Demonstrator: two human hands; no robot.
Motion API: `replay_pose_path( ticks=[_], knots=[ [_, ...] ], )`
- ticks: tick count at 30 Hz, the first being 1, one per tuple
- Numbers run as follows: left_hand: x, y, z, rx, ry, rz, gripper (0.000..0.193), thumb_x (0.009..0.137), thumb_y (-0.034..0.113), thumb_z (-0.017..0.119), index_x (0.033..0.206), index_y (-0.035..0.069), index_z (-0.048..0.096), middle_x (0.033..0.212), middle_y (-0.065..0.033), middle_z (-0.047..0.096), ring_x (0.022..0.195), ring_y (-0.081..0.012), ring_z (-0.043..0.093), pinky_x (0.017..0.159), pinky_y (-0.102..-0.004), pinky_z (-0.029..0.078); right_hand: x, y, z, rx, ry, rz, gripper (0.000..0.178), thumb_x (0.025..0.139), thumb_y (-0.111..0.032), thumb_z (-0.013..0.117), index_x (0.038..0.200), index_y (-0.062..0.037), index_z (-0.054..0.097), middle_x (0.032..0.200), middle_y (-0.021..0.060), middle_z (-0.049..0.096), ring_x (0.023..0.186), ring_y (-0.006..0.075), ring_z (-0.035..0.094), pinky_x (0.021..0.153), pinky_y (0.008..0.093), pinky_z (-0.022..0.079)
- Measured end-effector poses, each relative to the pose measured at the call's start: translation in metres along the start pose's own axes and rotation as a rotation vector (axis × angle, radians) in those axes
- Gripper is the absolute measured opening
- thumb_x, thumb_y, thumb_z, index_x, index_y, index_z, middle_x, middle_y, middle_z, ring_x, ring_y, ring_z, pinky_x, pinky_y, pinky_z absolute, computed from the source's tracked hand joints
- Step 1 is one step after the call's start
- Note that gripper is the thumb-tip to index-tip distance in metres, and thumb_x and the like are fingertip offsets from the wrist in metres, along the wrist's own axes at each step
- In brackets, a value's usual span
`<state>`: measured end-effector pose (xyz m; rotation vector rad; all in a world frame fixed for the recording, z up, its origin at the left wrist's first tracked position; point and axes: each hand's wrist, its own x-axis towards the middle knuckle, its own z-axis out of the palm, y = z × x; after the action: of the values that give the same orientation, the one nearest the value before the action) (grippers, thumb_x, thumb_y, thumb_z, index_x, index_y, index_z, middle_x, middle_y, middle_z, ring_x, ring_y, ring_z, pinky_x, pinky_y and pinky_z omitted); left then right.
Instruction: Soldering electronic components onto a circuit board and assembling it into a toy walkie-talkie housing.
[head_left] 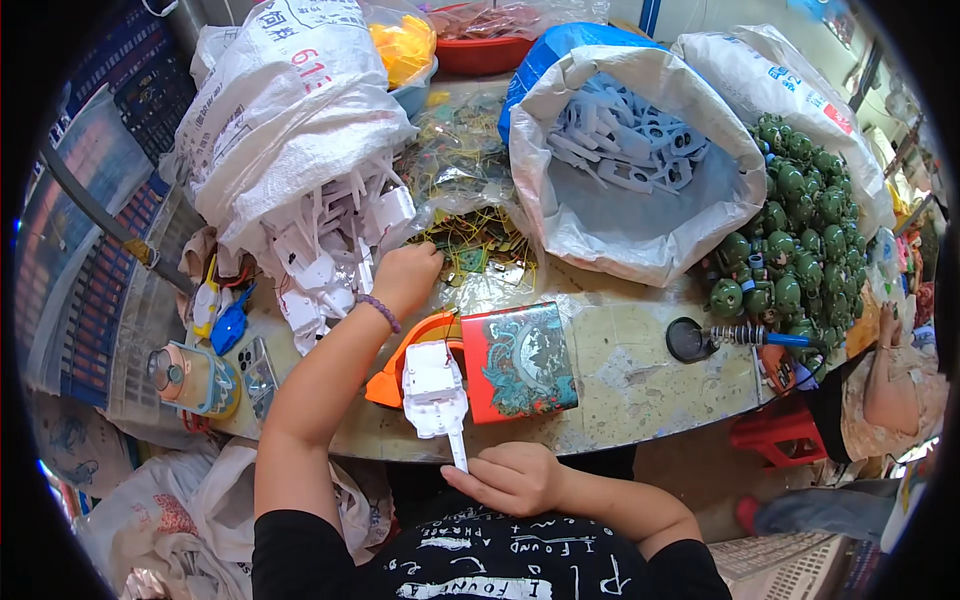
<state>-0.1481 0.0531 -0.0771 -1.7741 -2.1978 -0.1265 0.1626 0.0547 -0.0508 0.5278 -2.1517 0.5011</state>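
My right hand [515, 478] is at the table's front edge, its fingers closed round the thin stem of a white plastic housing [434, 385]. The wide, boxy end of the housing points away from me, over an orange curved plastic piece [398, 365]. My left hand [410, 275] reaches forward to a clear plastic bag's mouth, beside small green circuit boards with yellow wires [480, 240]. Its fingers are curled together; whatever they pinch is too small to make out. A red and dark green box [520, 362] lies right of the housing.
White housings spill from a woven sack [290, 130] on the left. Another sack [640, 255] holds pale blue-white parts. Green round figures [800, 230] are heaped right, near a soldering iron [765, 336] in its stand. A bottle [190, 380] stands left. Another person's arm [890, 380] shows far right.
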Motion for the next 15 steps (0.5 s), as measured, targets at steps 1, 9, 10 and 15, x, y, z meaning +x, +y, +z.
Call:
replay_pose_path(
  ticks=[1,9,10,15],
  knots=[
    [-0.001,0.0,0.0,-0.022,0.029,0.0,0.017,0.081,0.02,0.067,0.094,0.009,0.07,0.088,-0.0067,0.065,0.079,-0.0285,0.067,0.066,-0.0408,0.054,-0.002,-0.001,0.001,0.003,-0.002,0.024,0.04,0.072,-0.012,0.064,0.11,-0.0018,0.069,0.073,0.0005,0.051,0.062,0.013,0.053,0.051,0.026,0.043],
    [-0.033,-0.007,-0.037,-0.82,0.147,-0.594,0.034,0.086,0.021,0.068,0.114,0.003,0.07,0.09,-0.0103,0.072,0.073,-0.0161,0.065,0.06,-0.0332,0.051,-0.009,-0.006,-0.007,-0.026,-0.08,0.076,0.041,0.079,-0.021,0.076,0.115,-0.0038,0.067,0.072,-0.0014,0.052,0.06,0.0122,0.051,0.048,0.0259,0.039],
    [-0.038,-0.011,-0.046,-0.998,0.138,-0.674,0.032,0.087,0.022,0.068,0.113,0.002,0.07,0.09,-0.0086,0.071,0.072,-0.0142,0.064,0.058,-0.0311,0.05,-0.009,-0.007,-0.012,-0.023,-0.062,0.078,0.043,0.079,-0.022,0.078,0.116,-0.004,0.066,0.073,-0.0014,0.053,0.06,0.0123,0.052,0.049,0.0259,0.04],
    [-0.073,-0.015,-0.101,-1.679,-0.004,-0.912,0.03,0.09,0.022,0.068,0.11,0.0,0.067,0.095,-0.0039,0.069,0.069,-0.0087,0.06,0.054,-0.0204,0.045,-0.003,-0.002,-0.042,0.054,0.076,0.192,0.038,0.076,-0.009,0.078,0.111,-0.0036,0.067,0.083,0.0036,0.064,0.064,0.0179,0.061,0.055,0.0293,0.049]
  ],
)
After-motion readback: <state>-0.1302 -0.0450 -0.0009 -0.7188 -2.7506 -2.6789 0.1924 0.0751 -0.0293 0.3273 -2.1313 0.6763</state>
